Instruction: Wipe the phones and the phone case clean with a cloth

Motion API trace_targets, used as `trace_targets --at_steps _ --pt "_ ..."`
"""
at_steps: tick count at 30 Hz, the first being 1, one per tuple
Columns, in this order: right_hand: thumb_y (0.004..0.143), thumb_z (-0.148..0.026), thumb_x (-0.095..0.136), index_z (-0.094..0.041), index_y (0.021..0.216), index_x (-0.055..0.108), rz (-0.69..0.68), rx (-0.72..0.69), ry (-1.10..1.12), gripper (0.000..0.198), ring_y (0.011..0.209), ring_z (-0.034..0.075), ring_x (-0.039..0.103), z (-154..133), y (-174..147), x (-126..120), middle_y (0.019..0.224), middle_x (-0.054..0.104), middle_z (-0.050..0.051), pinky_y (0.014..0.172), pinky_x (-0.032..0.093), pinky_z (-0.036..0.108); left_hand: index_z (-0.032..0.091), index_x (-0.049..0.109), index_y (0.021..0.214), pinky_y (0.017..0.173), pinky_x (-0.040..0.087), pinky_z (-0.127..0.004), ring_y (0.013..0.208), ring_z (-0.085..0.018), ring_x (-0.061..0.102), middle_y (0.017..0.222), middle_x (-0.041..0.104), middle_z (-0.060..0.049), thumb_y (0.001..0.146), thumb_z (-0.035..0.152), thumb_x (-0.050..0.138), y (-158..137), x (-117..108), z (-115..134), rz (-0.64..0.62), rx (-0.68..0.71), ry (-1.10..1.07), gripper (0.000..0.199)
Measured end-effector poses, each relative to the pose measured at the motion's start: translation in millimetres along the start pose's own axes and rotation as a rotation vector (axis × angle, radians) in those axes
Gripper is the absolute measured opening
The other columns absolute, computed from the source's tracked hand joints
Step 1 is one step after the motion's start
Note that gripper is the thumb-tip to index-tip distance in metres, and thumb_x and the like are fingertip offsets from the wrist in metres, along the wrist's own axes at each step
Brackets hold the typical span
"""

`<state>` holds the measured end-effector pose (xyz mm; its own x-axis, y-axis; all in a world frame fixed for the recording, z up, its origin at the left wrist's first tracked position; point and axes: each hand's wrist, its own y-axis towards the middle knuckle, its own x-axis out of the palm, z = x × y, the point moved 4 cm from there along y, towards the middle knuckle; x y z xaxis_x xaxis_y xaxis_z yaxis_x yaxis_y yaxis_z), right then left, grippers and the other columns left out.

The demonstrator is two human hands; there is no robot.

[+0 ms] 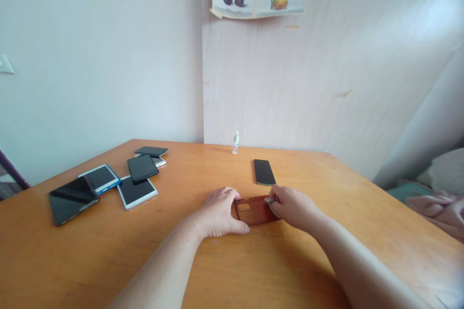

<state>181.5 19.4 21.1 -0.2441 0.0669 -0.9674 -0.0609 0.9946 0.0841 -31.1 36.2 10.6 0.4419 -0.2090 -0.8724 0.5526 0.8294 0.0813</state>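
Note:
A reddish-brown phone case (253,213) lies on the table in front of me, its rectangular camera cutout toward the left. My left hand (222,211) grips the case's left end, thumb along the near edge and fingers at the far edge. At the other end, my right hand (295,206) is closed on a small greyish cloth (272,206) pressed against the inside of the case. Just beyond the hands lies a dark smartphone (264,172), screen up. Farther back, a small clear spray bottle (236,145) with a pale green top stands upright.
Several devices lie at the left: a large black tablet (72,199), a blue-edged tablet (102,178), a white tablet (132,195) and a dark device (142,168) overlapping it. Walls rise behind the table (203,270). Pinkish and pale shapes (440,210) beyond the right edge are unclear.

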Motion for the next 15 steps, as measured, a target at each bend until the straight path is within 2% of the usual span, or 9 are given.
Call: trace_targets --at_steps 3,8,10,12,15 --pt "0.077 -0.016 0.05 -0.018 0.084 0.062 0.064 0.047 -0.016 0.014 0.076 0.018 0.056 13.8 6.8 -3.0 0.085 0.066 0.007 0.061 0.03 0.026 0.025 0.057 0.107 0.09 0.044 -0.035 0.109 -0.028 0.052 0.114 0.056 -0.005 0.053 0.056 0.079 0.0 -0.2 -0.1 -0.007 -0.001 0.007 0.066" --pt "0.079 -0.019 0.05 -0.019 0.082 0.065 0.008 -0.161 0.143 0.015 0.08 0.017 0.058 -8.5 3.3 7.9 0.086 0.066 0.005 0.067 0.036 0.025 0.025 0.057 0.105 0.088 0.045 -0.036 0.106 -0.028 0.053 0.111 0.056 -0.004 0.052 0.057 0.079 -0.2 -0.5 0.8 0.007 -0.008 0.008 0.065" --pt "0.077 -0.019 0.053 -0.02 0.086 0.066 -0.002 -0.205 0.132 0.016 0.082 0.017 0.059 -14.7 0.2 8.3 0.089 0.066 0.005 0.068 0.037 0.025 0.025 0.058 0.104 0.088 0.045 -0.036 0.106 -0.028 0.053 0.11 0.057 -0.004 0.051 0.057 0.079 -0.1 -0.3 0.8 0.009 -0.008 0.006 0.065" --pt "0.077 -0.02 0.053 -0.02 0.086 0.067 0.015 -0.133 0.035 0.016 0.082 0.018 0.06 -10.3 -0.1 4.7 0.09 0.067 0.006 0.066 0.036 0.026 0.025 0.058 0.104 0.087 0.045 -0.036 0.106 -0.028 0.053 0.11 0.057 -0.004 0.051 0.057 0.08 -0.1 0.1 0.6 0.012 -0.004 0.004 0.065" --pt "0.08 -0.023 0.049 -0.02 0.082 0.066 0.035 0.104 -0.155 0.017 0.079 0.022 0.062 10.3 2.8 -4.4 0.088 0.068 0.008 0.059 0.031 0.028 0.025 0.058 0.105 0.088 0.045 -0.036 0.106 -0.028 0.053 0.111 0.056 -0.005 0.053 0.056 0.079 -0.1 0.8 0.3 0.022 0.012 0.005 0.064"
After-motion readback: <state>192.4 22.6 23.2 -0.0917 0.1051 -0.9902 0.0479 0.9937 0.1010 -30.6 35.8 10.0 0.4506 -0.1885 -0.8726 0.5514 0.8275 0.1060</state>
